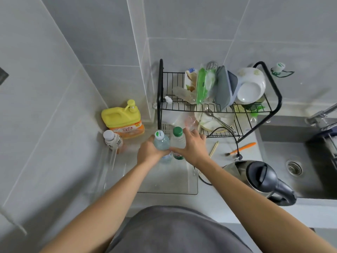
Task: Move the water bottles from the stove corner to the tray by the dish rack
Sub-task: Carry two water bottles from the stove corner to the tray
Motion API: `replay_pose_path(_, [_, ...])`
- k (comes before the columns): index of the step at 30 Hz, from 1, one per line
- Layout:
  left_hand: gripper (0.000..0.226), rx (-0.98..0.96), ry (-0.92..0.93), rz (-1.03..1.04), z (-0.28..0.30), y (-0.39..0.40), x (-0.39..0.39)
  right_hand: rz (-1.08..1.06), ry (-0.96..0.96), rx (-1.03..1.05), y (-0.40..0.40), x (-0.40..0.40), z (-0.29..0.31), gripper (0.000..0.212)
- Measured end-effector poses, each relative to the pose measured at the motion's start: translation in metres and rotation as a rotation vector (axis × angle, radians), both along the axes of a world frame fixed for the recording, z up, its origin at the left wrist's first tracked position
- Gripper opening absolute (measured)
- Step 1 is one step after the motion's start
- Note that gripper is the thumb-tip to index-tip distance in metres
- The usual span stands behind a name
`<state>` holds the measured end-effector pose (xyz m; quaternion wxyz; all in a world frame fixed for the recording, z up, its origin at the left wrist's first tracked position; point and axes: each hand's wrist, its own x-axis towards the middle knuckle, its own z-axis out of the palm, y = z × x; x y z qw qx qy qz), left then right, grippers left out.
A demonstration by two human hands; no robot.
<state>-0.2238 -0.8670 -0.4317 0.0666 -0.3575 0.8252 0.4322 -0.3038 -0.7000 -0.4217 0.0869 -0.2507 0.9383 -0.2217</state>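
Note:
Two clear water bottles stand upright inside the clear plastic tray [189, 192], at its far end next to the dish rack [215, 105]. The white-capped bottle [161, 144] is on the left and my left hand [149, 152] is wrapped around its body. The green-capped bottle [178, 141] stands just right of it, touching it. My right hand [193, 147] rests against this bottle's right side with fingers spread, thumb across its front. A third bottle with a white cap [113, 140] stands at the tray's far left corner.
A yellow detergent jug [124, 119] sits in the wall corner behind the tray. An electric kettle [259, 178] stands to the right, its cord running toward the rack. Chopsticks [213, 149] and an orange brush [240, 148] lie beside the sink [299, 161].

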Motion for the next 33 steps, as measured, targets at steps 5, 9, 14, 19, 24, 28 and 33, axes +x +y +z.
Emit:
replay_pose_path(5, [0.072,-0.012,0.055,-0.039,-0.006,-0.002,-0.011,0.017,0.039,0.058,0.002,-0.006,-0.009,0.068])
replay_pose_path(9, [0.061,-0.011,0.085,-0.034,0.002,0.004,-0.019,-0.017,0.033,0.059,0.003,-0.013,-0.012,0.071])
replay_pose_path(14, [0.063,-0.043,0.104,-0.087,0.002,0.009,-0.029,-0.033,0.005,0.057,0.003,-0.019,-0.011,0.08])
replay_pose_path(19, [0.056,-0.069,0.143,-0.131,0.005,0.005,-0.027,-0.041,0.049,-0.028,0.008,-0.017,-0.017,0.067])
replay_pose_path(24, [0.034,-0.17,0.308,-0.273,0.023,-0.011,-0.026,0.041,0.089,-0.204,0.012,-0.028,0.002,0.042])
replay_pose_path(28, [0.028,-0.324,0.315,-0.483,0.037,-0.017,-0.029,0.11,0.108,0.009,0.009,-0.037,0.025,0.039])
replay_pose_path(33, [0.024,-0.41,0.246,-0.648,0.048,-0.012,-0.033,0.118,0.104,0.196,0.0,-0.042,0.039,0.037])
